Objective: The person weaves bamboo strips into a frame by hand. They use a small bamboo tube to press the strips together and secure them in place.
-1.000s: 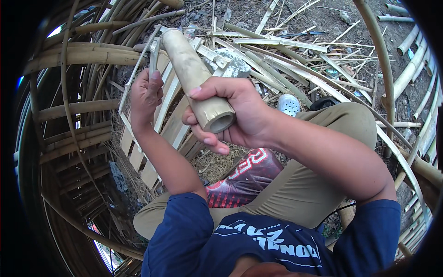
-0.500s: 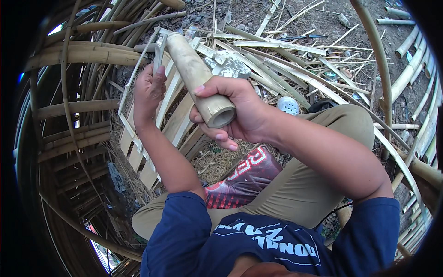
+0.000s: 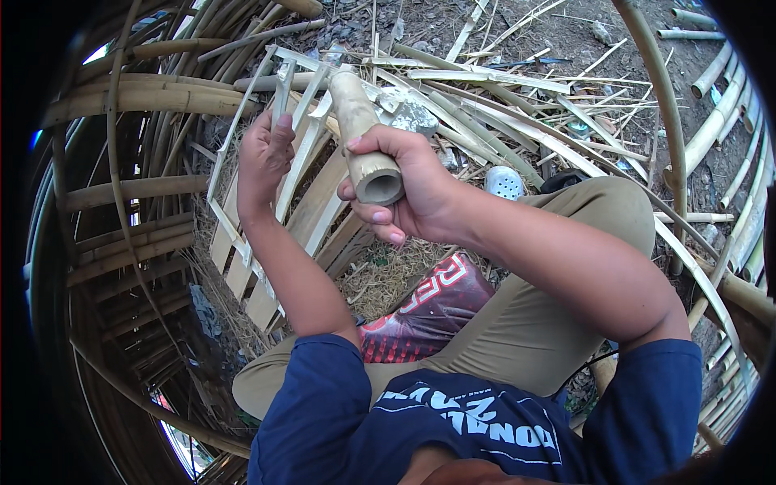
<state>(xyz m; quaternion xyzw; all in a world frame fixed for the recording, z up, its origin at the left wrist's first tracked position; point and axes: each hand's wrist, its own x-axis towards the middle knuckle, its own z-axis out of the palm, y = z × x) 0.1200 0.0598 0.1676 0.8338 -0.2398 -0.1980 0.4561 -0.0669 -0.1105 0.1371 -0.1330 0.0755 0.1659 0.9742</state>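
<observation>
My right hand point(image 3: 408, 178) is wrapped round a short, thick bamboo tube point(image 3: 353, 105), whose hollow end points toward me. The tube's far end is beside the top of a frame of pale split-bamboo slats point(image 3: 314, 153), which leans in front of me on the left. At the frame's upper left, my left hand point(image 3: 267, 158) is closed with the thumb up, pinching an upright bamboo slat point(image 3: 281, 93). That hand's other fingertips are mostly hidden behind its palm.
Thick bamboo poles point(image 3: 137, 97) are stacked along the left. Loose bamboo strips point(image 3: 501, 121) litter the ground ahead, near a whitish stone point(image 3: 412, 117) and a white perforated clog point(image 3: 504, 183). A printed sack point(image 3: 428, 311) lies between my legs. More cut poles point(image 3: 727, 145) lie at right.
My right hand has swung the tube's far end rightward, off the upright slat's top, and the tube stands steeper in view. My left hand has barely moved.
</observation>
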